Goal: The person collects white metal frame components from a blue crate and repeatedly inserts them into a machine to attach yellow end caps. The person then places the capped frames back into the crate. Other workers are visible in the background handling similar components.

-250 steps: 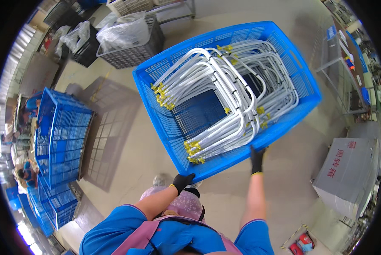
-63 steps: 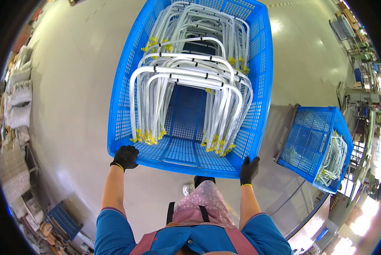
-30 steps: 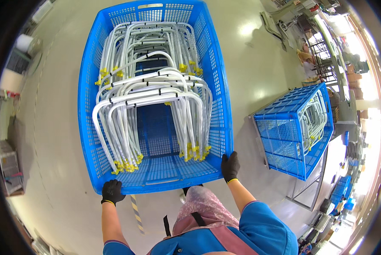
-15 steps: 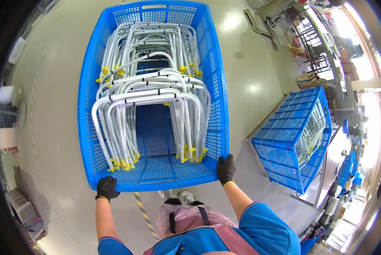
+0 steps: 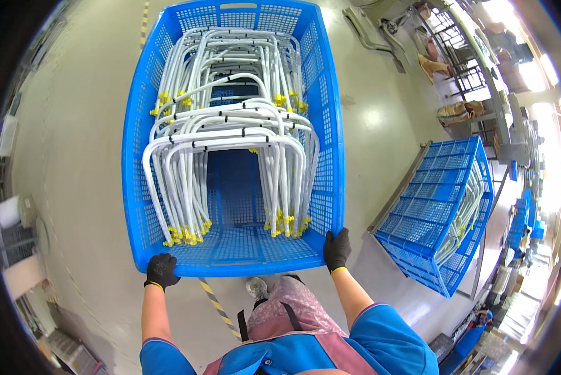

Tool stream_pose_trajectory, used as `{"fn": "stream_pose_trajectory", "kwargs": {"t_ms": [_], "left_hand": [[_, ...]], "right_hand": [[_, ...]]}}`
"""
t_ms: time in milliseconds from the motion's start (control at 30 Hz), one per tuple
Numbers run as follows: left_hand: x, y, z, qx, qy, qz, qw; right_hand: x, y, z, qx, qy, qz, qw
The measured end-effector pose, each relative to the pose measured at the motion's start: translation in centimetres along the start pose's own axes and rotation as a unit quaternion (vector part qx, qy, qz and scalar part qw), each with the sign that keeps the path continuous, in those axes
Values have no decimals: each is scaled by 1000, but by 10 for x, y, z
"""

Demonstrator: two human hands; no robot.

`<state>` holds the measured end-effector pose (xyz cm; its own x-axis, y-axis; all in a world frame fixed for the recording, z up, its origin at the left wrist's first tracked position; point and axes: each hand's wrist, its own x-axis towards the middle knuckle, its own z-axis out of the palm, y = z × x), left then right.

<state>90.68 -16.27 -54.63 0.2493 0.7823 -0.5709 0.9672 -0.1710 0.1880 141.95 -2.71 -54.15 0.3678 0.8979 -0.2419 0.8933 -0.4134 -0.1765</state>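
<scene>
A large blue plastic crate (image 5: 243,269) with perforated walls fills the middle of the view. Inside it stand many white bent-tube frames (image 5: 230,132), shaped like a U upside down, with black marks on their tops and yellow tips at their lower ends. My left hand (image 5: 162,270), in a black glove, is closed on the crate's near left corner. At the near right corner my right hand (image 5: 337,249), gloved alike, grips the rim. The fingertips of both hands are partly hidden by the crate's edge.
Another blue crate (image 5: 427,200) holding white tube frames sits at the right on a low platform. Beyond it runs a row of workbenches and equipment (image 5: 505,125). A yellow-and-black floor stripe (image 5: 219,306) passes by my feet. Boxes and rolls line the left edge.
The crate and both my hands have shifted slightly right in view. The floor and the side crate have shifted too, and one foot has moved as I walk.
</scene>
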Motion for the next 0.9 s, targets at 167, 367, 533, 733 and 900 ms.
{"fn": "stream_pose_trajectory", "kwargs": {"t_ms": [167, 367, 533, 733, 900], "left_hand": [[1, 0, 19, -14, 38, -6, 999], [0, 1, 41, 12, 74, 2, 997], [-9, 3, 52, -13, 119, 3, 993], [-11, 6, 54, -13, 53, -2, 998], [-16, 14, 56, -18, 74, 0, 997]], "right_hand": [[-4, 7, 10, 5, -1, 1, 1000], [-13, 18, 20, 18, 2, -12, 1000], [-19, 34, 32, -7, 50, -46, 998], [-24, 43, 42, -11, 78, -41, 996], [-30, 47, 43, -5, 68, -35, 997]]}}
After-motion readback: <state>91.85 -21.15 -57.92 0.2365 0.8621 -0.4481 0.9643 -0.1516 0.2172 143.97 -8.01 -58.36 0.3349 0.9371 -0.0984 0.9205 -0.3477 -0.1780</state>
